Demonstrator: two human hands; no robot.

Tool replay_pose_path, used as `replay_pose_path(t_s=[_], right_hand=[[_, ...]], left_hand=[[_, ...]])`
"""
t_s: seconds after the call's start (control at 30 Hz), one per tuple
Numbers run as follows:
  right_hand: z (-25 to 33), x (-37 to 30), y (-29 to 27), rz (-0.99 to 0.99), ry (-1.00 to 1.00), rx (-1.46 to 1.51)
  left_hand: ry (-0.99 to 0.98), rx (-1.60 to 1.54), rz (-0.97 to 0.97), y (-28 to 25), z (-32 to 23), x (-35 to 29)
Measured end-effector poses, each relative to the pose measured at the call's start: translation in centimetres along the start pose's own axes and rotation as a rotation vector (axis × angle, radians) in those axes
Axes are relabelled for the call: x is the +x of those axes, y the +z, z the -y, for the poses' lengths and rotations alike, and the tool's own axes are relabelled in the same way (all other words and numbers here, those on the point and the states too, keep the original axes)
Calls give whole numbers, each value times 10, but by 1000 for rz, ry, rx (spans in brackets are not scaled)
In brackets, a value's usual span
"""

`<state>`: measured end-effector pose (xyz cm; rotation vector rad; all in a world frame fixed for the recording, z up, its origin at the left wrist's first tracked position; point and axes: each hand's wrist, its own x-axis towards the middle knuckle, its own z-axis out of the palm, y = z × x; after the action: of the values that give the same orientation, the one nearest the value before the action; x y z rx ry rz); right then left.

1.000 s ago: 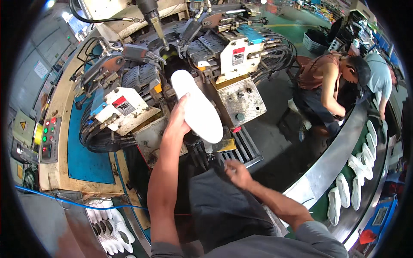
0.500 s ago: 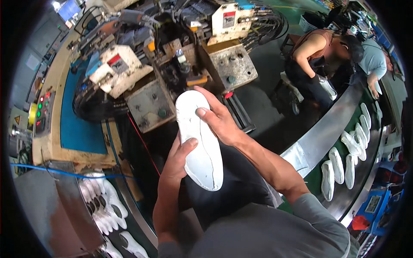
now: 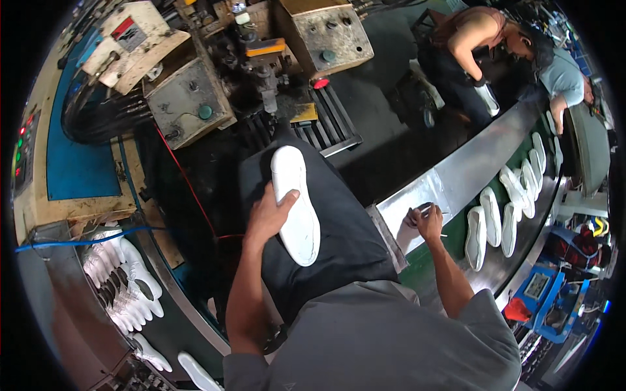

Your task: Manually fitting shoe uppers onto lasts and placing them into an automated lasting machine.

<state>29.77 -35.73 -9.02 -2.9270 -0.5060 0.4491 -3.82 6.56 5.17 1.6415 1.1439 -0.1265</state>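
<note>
My left hand (image 3: 268, 214) grips a white lasted shoe upper (image 3: 301, 218) by its left side, thumb lying across the sole-shaped face that is turned up. This upper is held over my dark-clad lap, its length running away from me. To the right, my right hand (image 3: 428, 223) is at the end of a shiny metal bench (image 3: 417, 189). Its fingers are closed together around something small and thin, partly hidden and too small to name.
Several white shoe uppers (image 3: 476, 238) lie on the green conveyor belt (image 3: 460, 251) at right. More white uppers (image 3: 134, 274) stand at lower left. A machine (image 3: 189, 104) with boxy metal heads rises ahead. A co-worker (image 3: 476, 39) bends over a shoe at upper right. A blue basket (image 3: 554, 303) is at right.
My right hand has let go of the white upper and moved right to the metal bench. My left hand keeps the upper, now lower over my lap. The view has tilted down.
</note>
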Motion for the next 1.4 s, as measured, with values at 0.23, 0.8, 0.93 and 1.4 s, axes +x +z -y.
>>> replay_pose_path(t_s=[0.23,0.8,0.93,1.4], right_hand=[[-16,-52,-11,-116,-362,22],[196,1,-125,830,268,1521],[331,4,-138,1097,-356,999],[384,11,-107,666,-1118,63]], left_hand=[[189,236,-399,-14,-29,45],[268,134,-314,-13,-23,44],[195,186,-253,-18,-37,43],[271,-378,-278,30,9,42]])
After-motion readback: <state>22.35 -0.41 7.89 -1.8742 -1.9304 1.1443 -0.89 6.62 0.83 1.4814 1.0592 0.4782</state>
